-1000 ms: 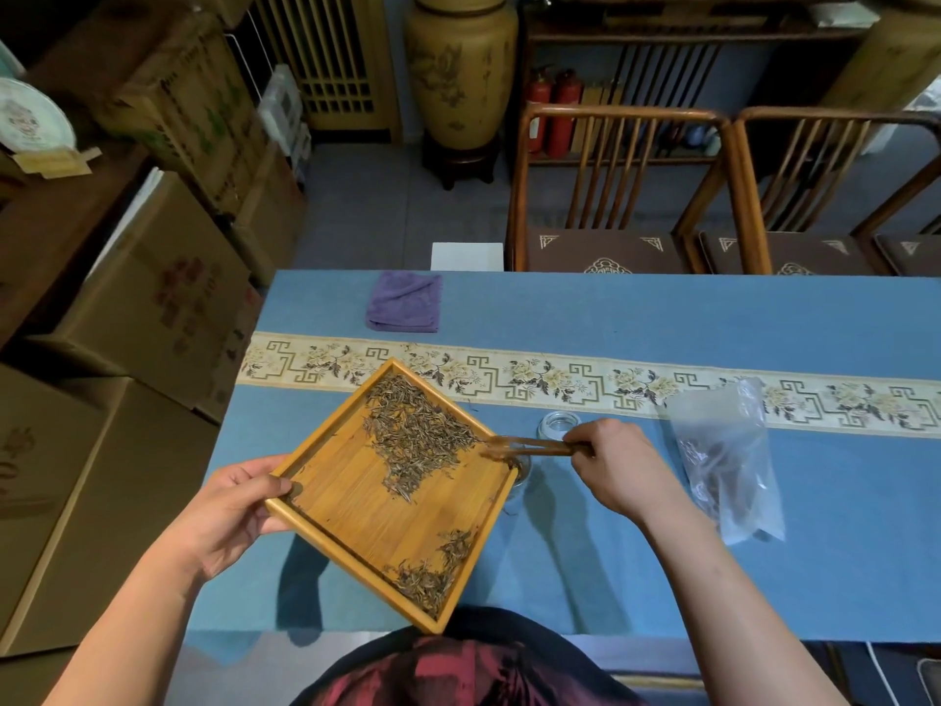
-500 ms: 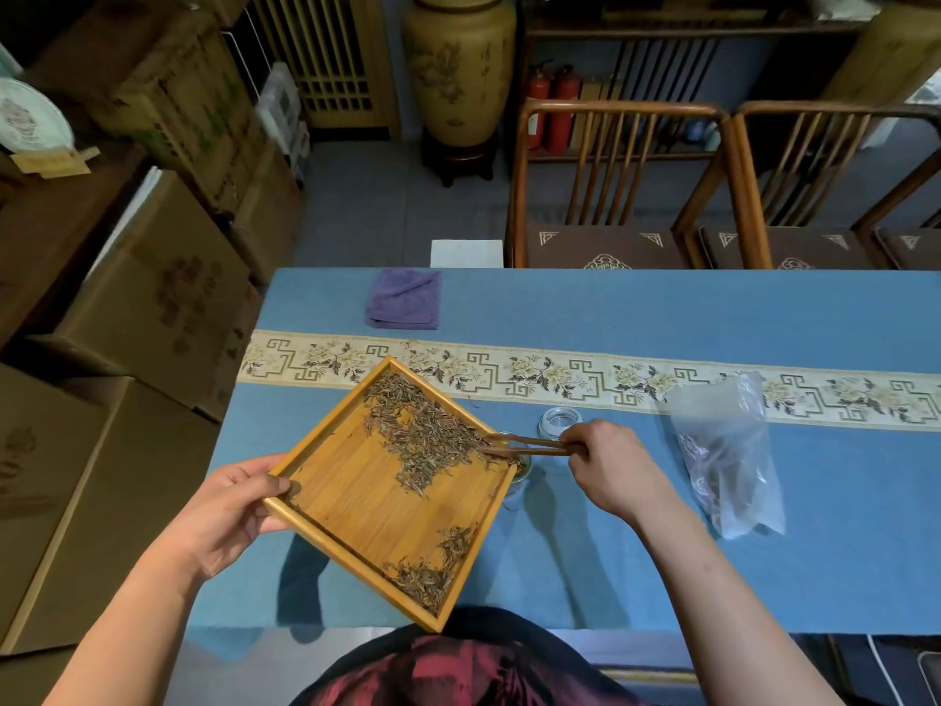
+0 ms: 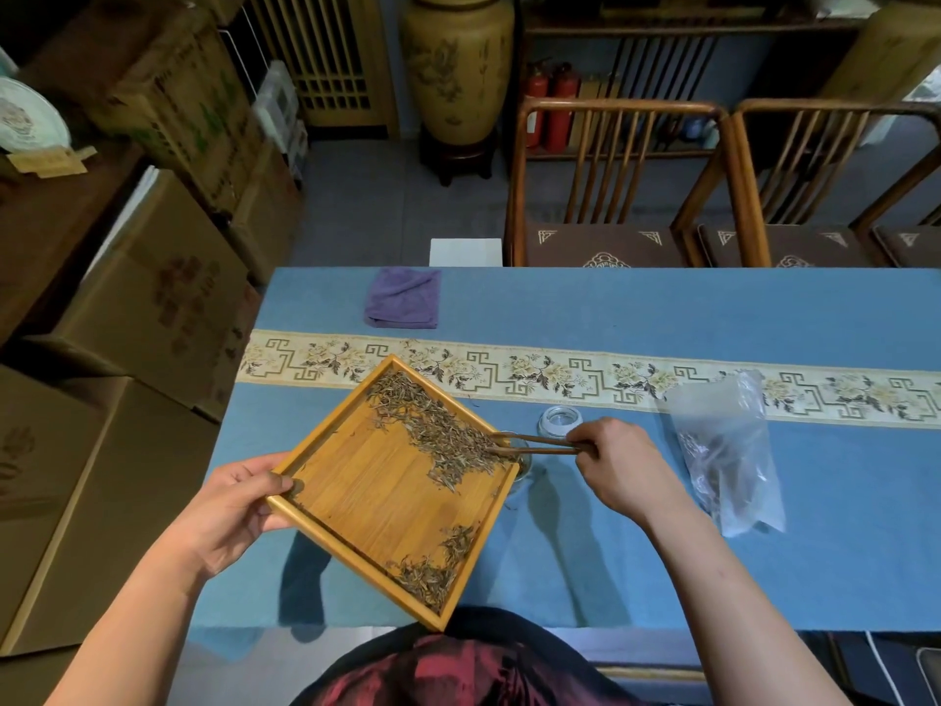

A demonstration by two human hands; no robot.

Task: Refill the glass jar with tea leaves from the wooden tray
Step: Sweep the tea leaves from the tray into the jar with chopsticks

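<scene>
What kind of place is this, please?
Probably a tea shop or its storeroom: loose tea on a tray, stacked cartons on the left, a big ceramic urn, and carved chairs at the table.

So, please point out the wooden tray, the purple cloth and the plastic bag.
wooden tray (image 3: 366, 507): head view, on the bare wood of its floor.
purple cloth (image 3: 403, 298): head view, on the middle of the folded cloth.
plastic bag (image 3: 725, 450): head view, on its middle.

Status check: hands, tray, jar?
Left hand grips tilted wooden tray. Right hand rakes tea leaves with tongs. Glass jar mostly hidden under tray corner.
</scene>
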